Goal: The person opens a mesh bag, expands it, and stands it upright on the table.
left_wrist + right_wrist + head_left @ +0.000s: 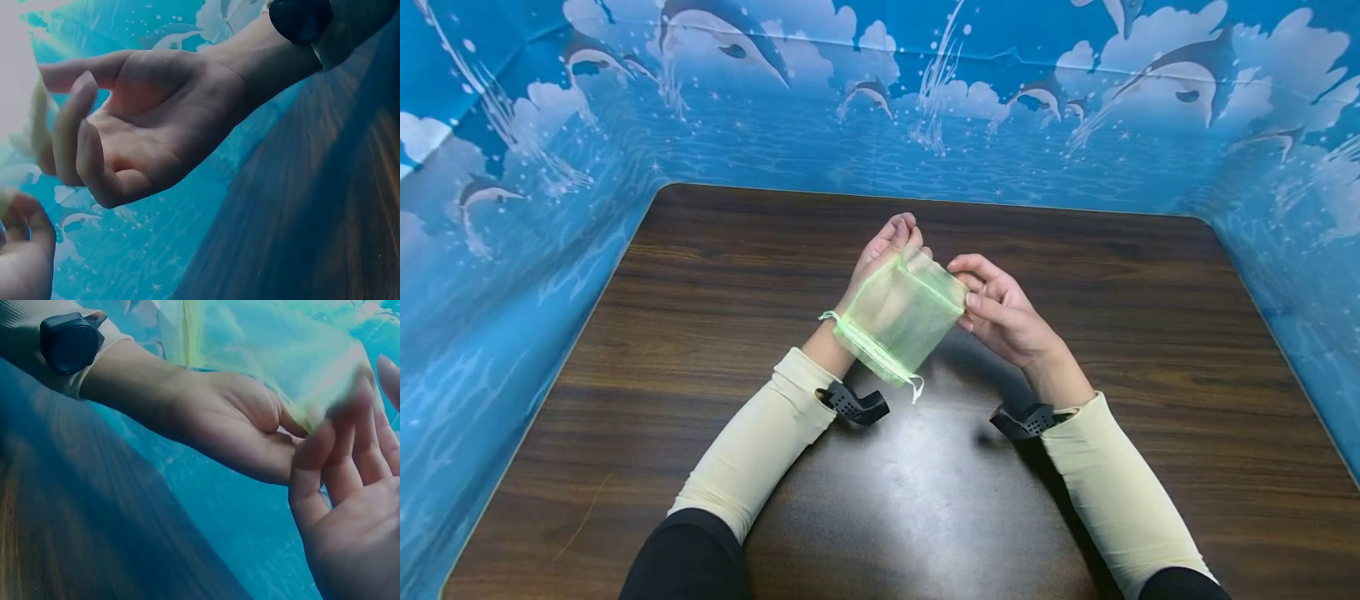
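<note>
A sheer light-green drawstring pouch [898, 321] hangs in the air over the middle of a dark wooden table [700, 333]. My left hand [891, 246] lies behind the pouch and grips its far edge with curled fingers. The thumb and fingers of my right hand [981, 304] pinch the pouch's right corner. The gathered drawstring end [880, 358] points toward me. In the right wrist view the pouch [269, 350] is a pale film above my left hand [231, 425], and my right hand [350, 487] touches its edge. The left wrist view shows my right hand [144, 119] from below.
A blue wall with a dolphin print [880, 100] encloses the table at the back and on both sides. Black wrist units [853, 404] sit on both cream sleeves. A bright glare patch [917, 467] lies on the wood near me.
</note>
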The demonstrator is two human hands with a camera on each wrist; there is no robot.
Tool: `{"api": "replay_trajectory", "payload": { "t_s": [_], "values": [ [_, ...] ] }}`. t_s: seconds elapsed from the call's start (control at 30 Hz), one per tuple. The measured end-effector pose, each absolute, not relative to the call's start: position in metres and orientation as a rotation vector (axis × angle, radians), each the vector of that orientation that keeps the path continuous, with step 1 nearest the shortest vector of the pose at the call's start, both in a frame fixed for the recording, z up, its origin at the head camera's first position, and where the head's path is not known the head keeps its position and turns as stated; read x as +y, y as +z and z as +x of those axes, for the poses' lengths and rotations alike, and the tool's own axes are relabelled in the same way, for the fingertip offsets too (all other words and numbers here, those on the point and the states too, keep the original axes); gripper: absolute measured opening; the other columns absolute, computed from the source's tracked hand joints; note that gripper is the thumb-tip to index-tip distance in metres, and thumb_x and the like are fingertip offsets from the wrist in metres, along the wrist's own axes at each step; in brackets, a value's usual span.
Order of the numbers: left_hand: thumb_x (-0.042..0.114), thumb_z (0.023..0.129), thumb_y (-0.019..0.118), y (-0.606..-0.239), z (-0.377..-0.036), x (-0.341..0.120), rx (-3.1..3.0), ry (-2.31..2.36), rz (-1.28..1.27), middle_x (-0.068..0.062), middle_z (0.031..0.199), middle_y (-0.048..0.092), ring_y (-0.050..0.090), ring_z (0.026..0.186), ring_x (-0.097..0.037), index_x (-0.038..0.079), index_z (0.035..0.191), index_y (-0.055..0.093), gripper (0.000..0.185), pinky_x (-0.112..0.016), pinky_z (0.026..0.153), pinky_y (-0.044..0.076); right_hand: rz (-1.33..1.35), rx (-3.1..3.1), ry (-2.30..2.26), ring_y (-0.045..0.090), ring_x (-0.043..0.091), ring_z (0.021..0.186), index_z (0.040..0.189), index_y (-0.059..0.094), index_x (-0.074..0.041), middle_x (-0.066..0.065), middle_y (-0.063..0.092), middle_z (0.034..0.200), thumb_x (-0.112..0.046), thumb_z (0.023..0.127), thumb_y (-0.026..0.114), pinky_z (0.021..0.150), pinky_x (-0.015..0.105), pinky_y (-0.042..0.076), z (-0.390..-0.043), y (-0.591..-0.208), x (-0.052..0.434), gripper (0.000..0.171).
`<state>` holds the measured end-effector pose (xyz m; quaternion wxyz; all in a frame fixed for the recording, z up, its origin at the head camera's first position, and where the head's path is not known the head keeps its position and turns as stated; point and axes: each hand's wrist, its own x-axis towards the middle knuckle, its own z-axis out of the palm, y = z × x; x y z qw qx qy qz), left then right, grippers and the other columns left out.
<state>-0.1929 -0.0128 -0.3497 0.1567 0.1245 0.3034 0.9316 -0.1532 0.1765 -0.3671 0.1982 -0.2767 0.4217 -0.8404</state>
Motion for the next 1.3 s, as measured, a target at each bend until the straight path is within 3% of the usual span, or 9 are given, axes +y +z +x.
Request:
{"api": "replay_trajectory", "payload": {
  "t_s": [0.13,0.3,0.5,0.67,0.77,0.87,1.07,1.2,1.3],
  "values": [
    [0.017,0.114,0.031,-0.351,-0.195,-0.014,0.902,2.661,0.366,0.009,0.075,0.045,0.043,0.063,-0.007,0.017,0.103,0.058,0.028,-0.017,0.059,0.039,-0.669,1.303,-2.394,0.067,0.010,0.093,0.124,0.059,-0.014,-0.001,0.069,0.105,-0.006,0.106,0.056,0.080,0.023,0.056,-0.152,-0.364,0.176,0.020],
    [0.018,0.114,0.034,-0.359,-0.194,-0.013,1.315,2.448,0.531,0.008,0.067,0.042,0.040,0.058,-0.006,0.010,0.106,0.057,0.025,-0.019,0.054,0.037,-0.454,1.489,-2.464,0.065,0.007,0.076,0.109,0.063,-0.015,-0.005,0.067,0.087,0.003,0.103,0.048,0.067,0.021,0.055,-0.153,-0.361,0.175,0.025],
    [0.016,0.110,0.047,-0.369,-0.195,-0.013,1.877,2.001,0.865,0.004,0.069,0.056,0.052,0.066,-0.010,-0.002,0.104,0.065,0.026,-0.025,0.071,0.048,-0.292,1.640,-2.548,0.059,0.005,0.065,0.099,0.064,-0.018,-0.007,0.061,0.080,0.005,0.101,0.045,0.059,0.020,0.052,-0.155,-0.361,0.181,0.029],
    [0.010,0.101,0.059,-0.377,-0.199,-0.027,1.699,1.814,0.945,0.001,0.081,0.065,0.056,0.072,-0.013,-0.002,0.113,0.064,0.018,-0.031,0.072,0.050,-0.301,1.730,-2.586,0.057,0.003,0.064,0.095,0.067,-0.018,-0.008,0.062,0.080,0.007,0.099,0.048,0.057,0.017,0.049,-0.155,-0.358,0.184,0.032],
    [0.010,0.097,0.064,-0.380,-0.202,-0.035,1.661,1.653,0.987,0.000,0.087,0.066,0.055,0.074,-0.014,-0.001,0.114,0.066,0.020,-0.034,0.069,0.048,-0.408,1.799,-2.534,0.055,0.003,0.062,0.095,0.068,-0.016,-0.007,0.064,0.077,0.010,0.098,0.049,0.055,0.016,0.047,-0.154,-0.356,0.185,0.032],
    [0.011,0.097,0.068,-0.377,-0.204,-0.039,1.679,1.524,1.039,0.000,0.095,0.069,0.060,0.081,-0.015,0.003,0.112,0.069,0.017,-0.037,0.075,0.052,-0.557,1.949,-2.406,0.052,0.002,0.059,0.097,0.069,-0.015,-0.007,0.064,0.072,0.011,0.096,0.054,0.053,0.017,0.043,-0.154,-0.353,0.187,0.030],
    [0.012,0.103,0.063,-0.371,-0.209,-0.047,1.690,1.602,1.052,-0.001,0.089,0.060,0.054,0.075,-0.020,0.007,0.098,0.063,0.007,-0.036,0.070,0.049,-0.579,2.268,-2.117,0.043,0.005,0.057,0.105,0.070,-0.003,-0.008,0.060,0.069,-0.002,0.101,0.060,0.055,0.023,0.036,-0.155,-0.351,0.192,0.010],
    [0.025,0.104,0.066,-0.372,-0.210,-0.050,1.655,1.727,1.050,0.000,0.084,0.058,0.052,0.071,-0.016,0.010,0.095,0.059,0.019,-0.035,0.065,0.047,-0.509,2.477,-1.835,0.045,0.007,0.062,0.114,0.071,0.000,-0.010,0.064,0.076,-0.018,0.106,0.059,0.057,0.025,0.040,-0.157,-0.354,0.194,0.023],
    [0.022,0.104,0.065,-0.373,-0.211,-0.051,1.634,1.790,1.045,0.001,0.079,0.057,0.049,0.065,-0.013,0.010,0.097,0.058,0.016,-0.033,0.058,0.042,-0.506,2.541,-1.694,0.046,0.007,0.064,0.104,0.073,-0.004,-0.011,0.060,0.076,-0.025,0.107,0.058,0.057,0.025,0.040,-0.158,-0.356,0.193,0.025]
  ]
}}
